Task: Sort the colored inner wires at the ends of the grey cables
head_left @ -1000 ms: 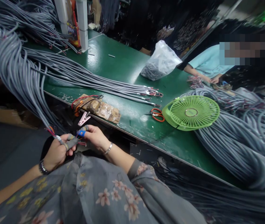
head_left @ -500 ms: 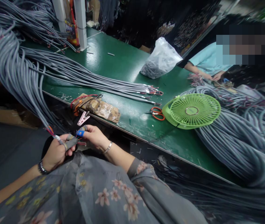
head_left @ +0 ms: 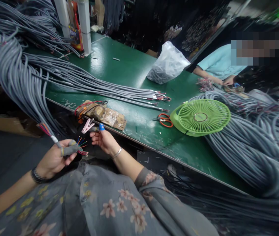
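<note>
My left hand (head_left: 55,157) is closed round the end of a grey cable (head_left: 67,150), whose thin coloured wires fan out past my thumb. That cable runs up into a thick hanging bundle of grey cables (head_left: 18,82) on the left. My right hand (head_left: 103,139) is lifted just right of the wire ends, fingers loosely apart, with blue and grey tape guards on the fingertips and nothing visible in it. A pink clip (head_left: 87,125) hangs right above it at the edge of the green table (head_left: 129,68).
On the table lie a flat row of grey cables (head_left: 119,90), a taped brown block (head_left: 105,114), orange scissors (head_left: 165,119), a green fan (head_left: 202,117) and a clear bag of parts (head_left: 167,64). A big heap of cables (head_left: 257,150) fills the right. Another person (head_left: 218,67) works opposite.
My right hand has let go of the wire ends and moved up and right towards the pink clip. My left hand has shifted slightly down and left with the cable.
</note>
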`<state>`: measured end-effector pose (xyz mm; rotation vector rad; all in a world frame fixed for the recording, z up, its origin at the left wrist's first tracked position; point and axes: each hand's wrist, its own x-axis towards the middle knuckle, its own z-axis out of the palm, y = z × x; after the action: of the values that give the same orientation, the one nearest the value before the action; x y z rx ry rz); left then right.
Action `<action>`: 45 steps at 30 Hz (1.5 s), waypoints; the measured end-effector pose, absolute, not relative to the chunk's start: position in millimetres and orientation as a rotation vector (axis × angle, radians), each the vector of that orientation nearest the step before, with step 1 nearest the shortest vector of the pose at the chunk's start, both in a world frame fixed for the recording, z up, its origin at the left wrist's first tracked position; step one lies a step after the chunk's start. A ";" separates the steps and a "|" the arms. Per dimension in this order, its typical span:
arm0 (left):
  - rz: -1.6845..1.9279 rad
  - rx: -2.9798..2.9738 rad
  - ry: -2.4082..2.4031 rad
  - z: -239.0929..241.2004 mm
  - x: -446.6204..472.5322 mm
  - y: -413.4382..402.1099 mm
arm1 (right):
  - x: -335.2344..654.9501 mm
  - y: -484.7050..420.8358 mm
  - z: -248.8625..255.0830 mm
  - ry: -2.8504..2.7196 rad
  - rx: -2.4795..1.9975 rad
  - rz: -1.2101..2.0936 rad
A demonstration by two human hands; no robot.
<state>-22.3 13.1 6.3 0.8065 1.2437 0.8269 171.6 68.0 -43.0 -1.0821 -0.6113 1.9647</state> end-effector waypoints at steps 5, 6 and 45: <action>0.786 0.771 1.122 5.0 -26.4 28.0 | 161.2 78.4 -38.1 -0.805 -0.990 1.962; 0.784 0.763 1.112 3.8 -26.4 30.5 | 158.1 79.4 -39.8 -0.844 -1.005 1.876; 1.006 0.752 1.227 3.2 -4.9 13.7 | 142.5 72.3 -51.6 -0.592 -0.810 1.877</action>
<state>-4.9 13.7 3.2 0.7517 1.2273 1.0065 142.5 72.3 -51.6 -0.8099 -0.5919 1.8766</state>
